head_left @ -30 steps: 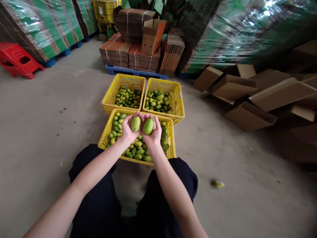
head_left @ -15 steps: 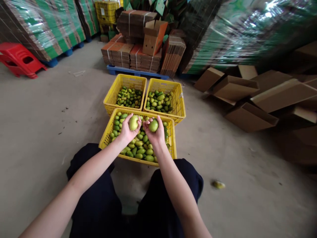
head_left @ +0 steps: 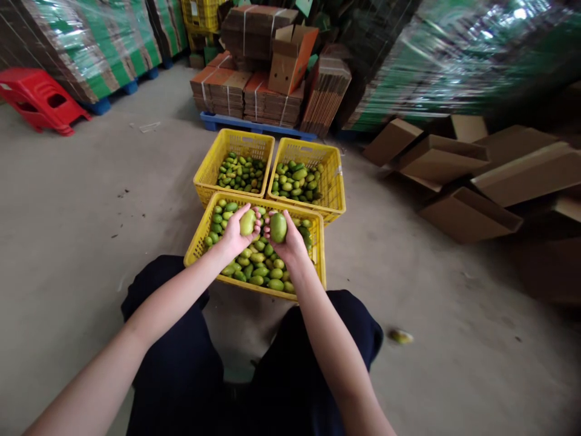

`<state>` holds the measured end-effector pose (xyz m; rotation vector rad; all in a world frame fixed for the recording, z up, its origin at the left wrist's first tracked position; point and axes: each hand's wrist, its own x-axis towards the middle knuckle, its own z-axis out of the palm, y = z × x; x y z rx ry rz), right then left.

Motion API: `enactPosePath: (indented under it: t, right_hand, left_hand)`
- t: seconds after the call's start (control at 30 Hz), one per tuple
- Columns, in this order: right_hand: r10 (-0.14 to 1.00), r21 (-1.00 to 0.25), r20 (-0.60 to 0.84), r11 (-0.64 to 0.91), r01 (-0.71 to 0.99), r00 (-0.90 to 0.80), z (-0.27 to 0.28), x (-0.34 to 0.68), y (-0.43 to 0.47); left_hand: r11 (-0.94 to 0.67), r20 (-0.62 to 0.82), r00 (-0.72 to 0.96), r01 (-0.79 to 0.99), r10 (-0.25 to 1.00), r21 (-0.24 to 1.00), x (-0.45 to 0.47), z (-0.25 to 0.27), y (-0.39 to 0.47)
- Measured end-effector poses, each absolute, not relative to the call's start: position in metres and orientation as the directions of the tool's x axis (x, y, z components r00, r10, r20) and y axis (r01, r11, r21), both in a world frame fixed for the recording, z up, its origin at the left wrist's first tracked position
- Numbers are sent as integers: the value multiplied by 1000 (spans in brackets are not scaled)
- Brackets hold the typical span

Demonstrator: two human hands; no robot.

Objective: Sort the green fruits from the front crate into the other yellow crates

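Observation:
My left hand (head_left: pixel 236 235) is closed around a pale yellow-green mango (head_left: pixel 247 223). Close beside it, my right hand (head_left: pixel 290 241) grips a darker green mango (head_left: pixel 278 227). Both hands are held over the near yellow crate (head_left: pixel 323 260), whose many green and yellowish mangoes (head_left: pixel 257 257) are partly hidden by my hands and forearms. Behind it stand two more yellow crates, the back left crate (head_left: pixel 198 181) and the back right crate (head_left: pixel 339 197), each with mangoes inside.
One mango (head_left: pixel 400 336) lies on the floor to the right. A red stool (head_left: pixel 43 100) stands at far left. Flattened cartons (head_left: pixel 227 97) are stacked on a blue pallet (head_left: pixel 258 126) behind the crates. Open cardboard boxes (head_left: pixel 440 160) pile up at right, near wrapped pallets (head_left: pixel 454 66).
The mango in my right hand has turned, showing its longer side. Both hands still hold their mangoes. The whole view has shifted slightly.

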<state>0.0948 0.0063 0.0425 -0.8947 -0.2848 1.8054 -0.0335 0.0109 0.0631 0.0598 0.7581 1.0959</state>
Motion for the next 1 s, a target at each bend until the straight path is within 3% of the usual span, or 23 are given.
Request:
enactPosePath:
  t: [0.13,0.3,0.43,0.63,0.77,0.9,1.0]
  right_hand:
    - [884,-580,-432,-424,-695,-178,44,96,4]
    - [939,-634,-322,-307,-709,-119,50,97,0]
    - [936,-654,-329,-320,-686,-123,50,94,-1]
    - [882,-599,-436,-431,-674,-176,48,93,0]
    - [888,-551,-399,-430,-715,-227,48,95,-1]
    - [869,-458,-411,-457,-763,-274,48,100,1]
    - [830,-399,-486,-488,-776,-273,48,103,4]
  left_hand:
    - [497,-527,243,-761,814,417,-31,59,12]
    - [491,-460,279,-747,843,448,-31,62,11]
    - [531,-498,289,-711,818,461,-31,62,11]
    - [521,-502,266,-706,823,479,-34,57,12]
    - [537,-506,289,-710,813,456,-36,62,10]
    - [473,-550,203,-781,810,408,-34,62,11]
    - [515,-621,232,-793,749,326,-34,59,14]
